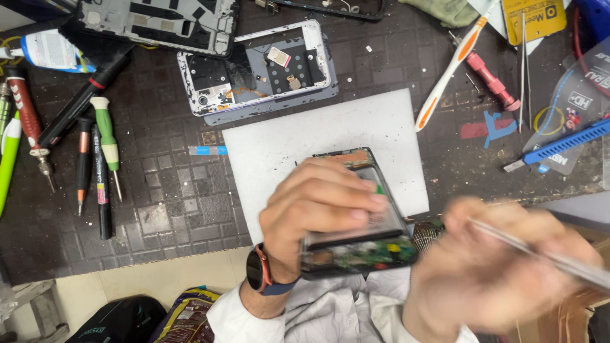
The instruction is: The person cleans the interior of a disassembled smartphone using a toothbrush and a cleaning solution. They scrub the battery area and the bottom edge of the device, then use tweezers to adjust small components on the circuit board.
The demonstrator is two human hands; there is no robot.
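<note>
My left hand (pixel 318 206) grips an opened phone (pixel 365 244) with its back off, showing the battery and a green circuit board at the near end. It holds the phone tilted above a white sheet (pixel 286 143) on the dark mat. My right hand (pixel 492 267), blurred by motion, is just right of the phone and pinches metal tweezers (pixel 553 257) that point away to the right. A watch with an orange-edged band sits on my left wrist.
A second opened phone frame (pixel 260 70) lies beyond the white sheet, another at the top. Several screwdrivers (pixel 105 136) lie at the left. A white-and-orange toothbrush (pixel 448 70), a pink tool (pixel 492 82) and a blue knife (pixel 562 143) lie at the right.
</note>
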